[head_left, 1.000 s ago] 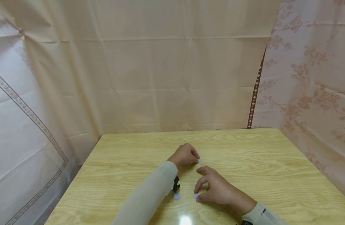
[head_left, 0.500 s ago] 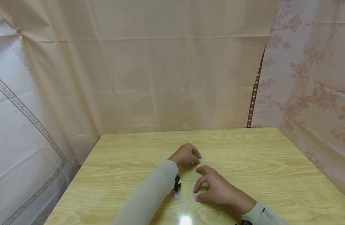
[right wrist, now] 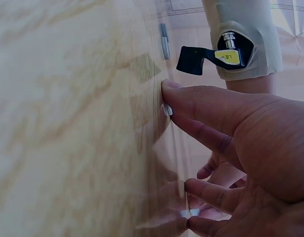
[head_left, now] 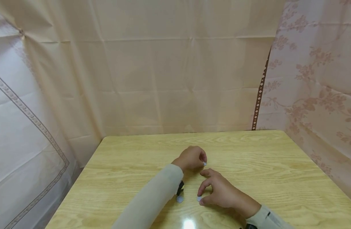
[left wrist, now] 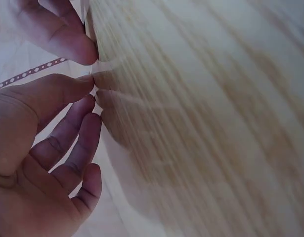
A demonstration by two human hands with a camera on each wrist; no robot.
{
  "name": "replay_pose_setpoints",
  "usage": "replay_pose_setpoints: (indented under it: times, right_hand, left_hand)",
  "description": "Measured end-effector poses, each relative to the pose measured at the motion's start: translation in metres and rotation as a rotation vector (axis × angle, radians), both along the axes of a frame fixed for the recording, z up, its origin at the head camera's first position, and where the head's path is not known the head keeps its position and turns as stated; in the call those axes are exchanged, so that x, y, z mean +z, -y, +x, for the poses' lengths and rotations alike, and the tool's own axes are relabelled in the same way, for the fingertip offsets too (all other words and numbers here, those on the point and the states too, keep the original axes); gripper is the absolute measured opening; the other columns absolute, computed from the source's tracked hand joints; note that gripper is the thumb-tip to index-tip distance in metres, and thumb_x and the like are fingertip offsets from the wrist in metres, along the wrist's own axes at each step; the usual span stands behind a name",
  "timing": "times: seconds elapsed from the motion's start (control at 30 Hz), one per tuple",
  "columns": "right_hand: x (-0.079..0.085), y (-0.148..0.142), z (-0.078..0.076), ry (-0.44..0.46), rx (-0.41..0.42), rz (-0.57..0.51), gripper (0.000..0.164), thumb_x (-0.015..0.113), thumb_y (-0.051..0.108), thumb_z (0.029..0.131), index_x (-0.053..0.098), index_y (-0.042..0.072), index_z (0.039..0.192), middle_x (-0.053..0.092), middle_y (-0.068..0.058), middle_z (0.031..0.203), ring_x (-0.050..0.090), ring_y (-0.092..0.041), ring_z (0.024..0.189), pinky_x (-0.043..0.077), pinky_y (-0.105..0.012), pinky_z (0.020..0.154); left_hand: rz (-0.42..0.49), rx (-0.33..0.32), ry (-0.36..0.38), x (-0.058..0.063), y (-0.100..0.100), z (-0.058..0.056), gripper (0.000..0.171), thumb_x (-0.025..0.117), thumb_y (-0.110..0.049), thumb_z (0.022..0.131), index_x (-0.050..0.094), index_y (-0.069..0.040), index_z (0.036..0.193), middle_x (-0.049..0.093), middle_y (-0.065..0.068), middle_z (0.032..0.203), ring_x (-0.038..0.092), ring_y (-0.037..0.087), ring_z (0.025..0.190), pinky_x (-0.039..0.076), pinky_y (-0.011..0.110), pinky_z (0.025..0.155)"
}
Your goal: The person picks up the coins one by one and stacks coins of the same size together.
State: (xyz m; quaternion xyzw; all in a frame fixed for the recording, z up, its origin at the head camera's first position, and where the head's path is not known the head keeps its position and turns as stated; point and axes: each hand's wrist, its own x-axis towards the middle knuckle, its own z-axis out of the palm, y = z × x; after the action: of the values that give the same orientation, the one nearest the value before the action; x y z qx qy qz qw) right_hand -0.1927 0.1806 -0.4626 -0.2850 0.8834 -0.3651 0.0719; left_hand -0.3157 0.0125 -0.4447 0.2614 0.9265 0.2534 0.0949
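Note:
Three small white discs lie in a loose triangle on the wooden table. At the far one (head_left: 205,164), the thumb and forefinger of my left hand (head_left: 192,158) pinch its edge close against the tabletop. My right hand (head_left: 219,191) is nearer the front, thumb and forefinger on either side of a second disc (head_left: 199,198); in the right wrist view that disc (right wrist: 167,109) shows between the two fingertips, while the other fingers are spread. Beside my left sleeve lies the third disc (head_left: 179,199), untouched. In the left wrist view the fingertips (left wrist: 85,81) mostly hide the far disc.
The yellow wood-grain table (head_left: 129,156) reaches back to a beige curtain (head_left: 175,86). Patterned cloth (head_left: 315,95) hangs at the right. My left forearm (head_left: 152,197) crosses the table's middle, with a black wrist mount (right wrist: 211,57) jutting out near the third disc.
My left hand has slid slightly to the right, and the far disc has moved with it. The right hand and the other two discs have stayed in place.

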Motion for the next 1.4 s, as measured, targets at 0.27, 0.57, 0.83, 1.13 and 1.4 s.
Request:
replay_pose_setpoints:
  times: [0.27,0.57,0.83,1.13,1.4]
  right_hand:
    - [0.001,0.0,0.0,-0.007,-0.002,0.004,0.017,0.092,0.034,0.075,0.078,0.037,0.082,0.045,-0.023,0.154,0.034,-0.054,0.144,0.029,-0.076,0.11]
    - [0.002,0.002,0.001,-0.018,-0.01,0.011,0.018,0.093,0.033,0.075,0.077,0.037,0.081,0.047,-0.021,0.152,0.036,-0.052,0.143,0.031,-0.074,0.11]
    - [0.0,0.0,0.0,-0.009,0.003,0.008,0.017,0.092,0.035,0.076,0.077,0.038,0.083,0.046,-0.021,0.153,0.035,-0.054,0.143,0.032,-0.078,0.107]
    - [-0.001,0.001,-0.001,-0.003,0.003,0.016,0.016,0.091,0.037,0.076,0.077,0.04,0.083,0.046,-0.021,0.153,0.038,-0.054,0.141,0.032,-0.078,0.106]
    - [0.001,0.001,-0.001,-0.002,0.008,0.02,0.015,0.091,0.037,0.077,0.077,0.04,0.084,0.046,-0.021,0.153,0.038,-0.054,0.142,0.031,-0.08,0.106]
  left_hand:
    - [-0.028,-0.032,-0.06,0.0,0.003,0.002,0.011,0.078,-0.015,0.089,0.075,-0.024,0.086,0.069,-0.012,0.086,0.061,0.005,0.078,0.051,0.024,0.072]
    - [0.174,-0.007,0.058,0.001,0.02,0.003,0.008,0.081,-0.014,0.088,0.079,-0.017,0.095,0.073,-0.01,0.084,0.066,0.006,0.077,0.055,0.024,0.071]
    - [0.3,0.003,0.147,0.006,0.035,0.009,0.016,0.078,-0.02,0.093,0.08,-0.017,0.109,0.077,-0.011,0.092,0.068,0.007,0.088,0.056,0.029,0.078]
    - [0.35,0.012,0.13,0.013,0.045,0.025,0.011,0.08,-0.029,0.092,0.082,-0.023,0.102,0.077,-0.014,0.095,0.068,0.005,0.09,0.056,0.029,0.082]
    - [0.389,0.0,0.098,0.017,0.052,0.042,0.013,0.08,-0.036,0.092,0.081,-0.026,0.099,0.075,-0.014,0.09,0.064,0.009,0.085,0.053,0.028,0.072]
